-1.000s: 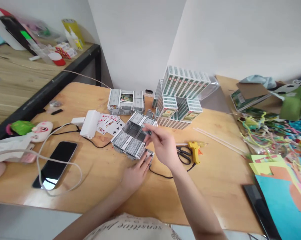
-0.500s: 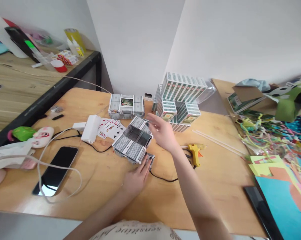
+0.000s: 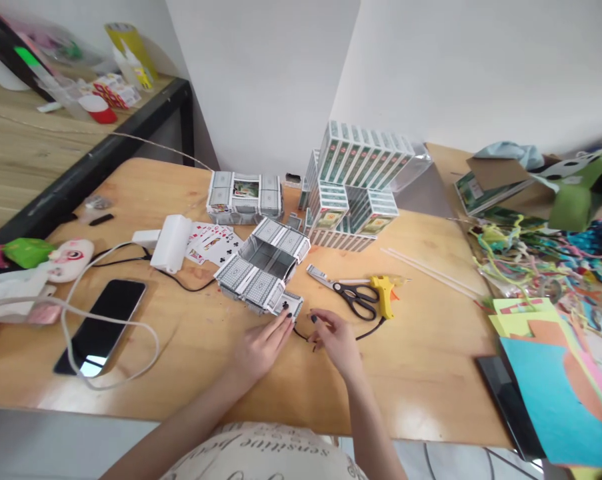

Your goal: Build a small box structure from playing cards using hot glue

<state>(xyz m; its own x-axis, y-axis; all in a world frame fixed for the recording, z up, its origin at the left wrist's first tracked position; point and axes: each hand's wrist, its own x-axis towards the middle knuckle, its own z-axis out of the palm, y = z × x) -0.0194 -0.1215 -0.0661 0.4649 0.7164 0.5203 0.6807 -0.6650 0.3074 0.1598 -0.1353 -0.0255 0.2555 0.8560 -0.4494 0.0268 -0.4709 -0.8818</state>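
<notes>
My left hand [image 3: 261, 345] lies with its fingers stretched out, the tips pressing on a small folded playing-card piece [image 3: 291, 304] with a black club on it. That piece sits against the near right corner of a hollow structure of folded playing cards [image 3: 253, 283], grey-patterned with an opening in the middle. Just right of the piece, my right hand [image 3: 337, 339] hovers with loosely bent fingers apart; I see nothing in them. A similar card structure [image 3: 221, 200] stands behind, beside loose playing cards [image 3: 213, 241].
Right of my hands lie black-handled scissors [image 3: 355, 297] and a yellow glue gun [image 3: 385, 297] with its cord. Stacked card boxes [image 3: 363, 157] stand at the back. A phone [image 3: 103, 327], a white cable and a white adapter [image 3: 171, 243] are left; coloured paper [image 3: 555, 393] lies right.
My right hand has come down from the far right side of the card structure toward the table's near side. The scissors, earlier behind my arm, now show. My left hand stays at the small card piece.
</notes>
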